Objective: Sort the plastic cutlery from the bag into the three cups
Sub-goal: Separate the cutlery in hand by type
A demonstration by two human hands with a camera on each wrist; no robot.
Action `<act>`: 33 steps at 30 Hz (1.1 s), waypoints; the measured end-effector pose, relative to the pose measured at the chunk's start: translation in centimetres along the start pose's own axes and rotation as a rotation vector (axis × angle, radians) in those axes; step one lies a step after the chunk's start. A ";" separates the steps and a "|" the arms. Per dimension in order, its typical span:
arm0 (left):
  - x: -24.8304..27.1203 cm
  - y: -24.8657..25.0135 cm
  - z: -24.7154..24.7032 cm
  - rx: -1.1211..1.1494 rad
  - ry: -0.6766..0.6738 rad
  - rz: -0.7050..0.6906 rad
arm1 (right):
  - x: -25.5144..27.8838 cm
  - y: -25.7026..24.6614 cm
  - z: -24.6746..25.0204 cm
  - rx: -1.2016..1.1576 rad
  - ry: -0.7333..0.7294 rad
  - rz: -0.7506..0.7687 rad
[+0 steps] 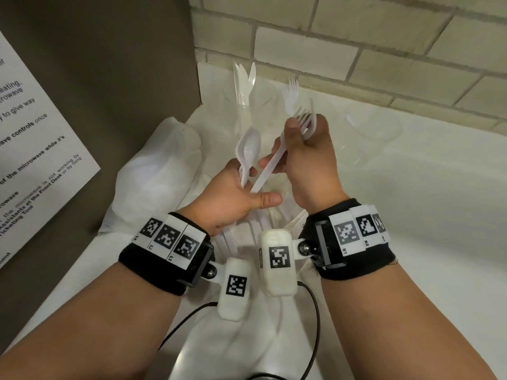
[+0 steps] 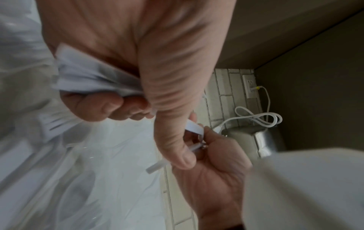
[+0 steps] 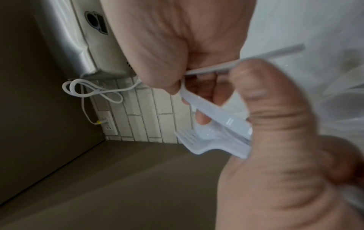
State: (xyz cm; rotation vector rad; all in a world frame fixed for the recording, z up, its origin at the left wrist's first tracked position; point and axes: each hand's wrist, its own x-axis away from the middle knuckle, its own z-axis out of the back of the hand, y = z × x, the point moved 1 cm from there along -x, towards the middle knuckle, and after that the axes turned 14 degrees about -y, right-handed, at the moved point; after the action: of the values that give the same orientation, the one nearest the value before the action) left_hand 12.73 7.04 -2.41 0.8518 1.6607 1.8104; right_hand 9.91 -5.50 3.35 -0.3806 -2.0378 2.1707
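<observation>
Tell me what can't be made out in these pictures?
- Cups: clear plastic on white, head view; rims faint, the third's contents unreadable.
- Count of forks in the right hand: tines overlap; right wrist view is blurred.
- Spoons in the left hand: handles hidden by the fingers; number unclear.
- Bag: contents hidden by hands and wrist cameras.

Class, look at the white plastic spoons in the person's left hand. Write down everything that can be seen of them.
The white plastic spoons are glossy and slightly translucent, at least two nested together, oval bowls up and hollow side facing the camera. They tilt slightly away from the person. The left hand grips their thin handles between curled fingers and palm. They are held above the clear plastic bag, just left of the forks in the right hand.
</observation>
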 end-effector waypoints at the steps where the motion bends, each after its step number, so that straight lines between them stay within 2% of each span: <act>1: 0.0 0.0 -0.1 -0.024 -0.019 -0.005 | -0.1 0.0 0.0 0.004 -0.021 0.016; 4: 0.0 -0.1 -0.7 -0.052 -0.071 0.013 | 0.1 -0.6 -0.3 0.045 -0.121 0.040; 8: 0.0 -0.3 -0.7 -0.001 -0.086 0.009 | 0.3 -1.1 0.0 -0.094 -0.123 -0.001; 13: -0.1 -0.1 0.0 -0.048 -0.051 0.040 | 0.5 -0.4 0.7 0.042 -0.259 -0.084; 24: -0.2 0.2 -0.5 -0.013 -0.055 0.069 | 0.1 0.0 0.2 0.047 -0.198 -0.089; 28: 0.0 0.8 -0.4 0.253 0.041 0.150 | 0.1 0.1 0.3 0.017 -0.217 -0.138; 33: -0.1 0.6 -0.2 0.173 0.196 0.127 | 0.0 0.0 0.4 -0.070 -0.159 -0.143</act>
State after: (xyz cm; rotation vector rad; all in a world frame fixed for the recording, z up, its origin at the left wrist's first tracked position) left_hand 12.61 6.77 -1.81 0.8949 1.9499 1.9083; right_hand 9.81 -5.84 3.33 -0.0685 -2.1537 2.1101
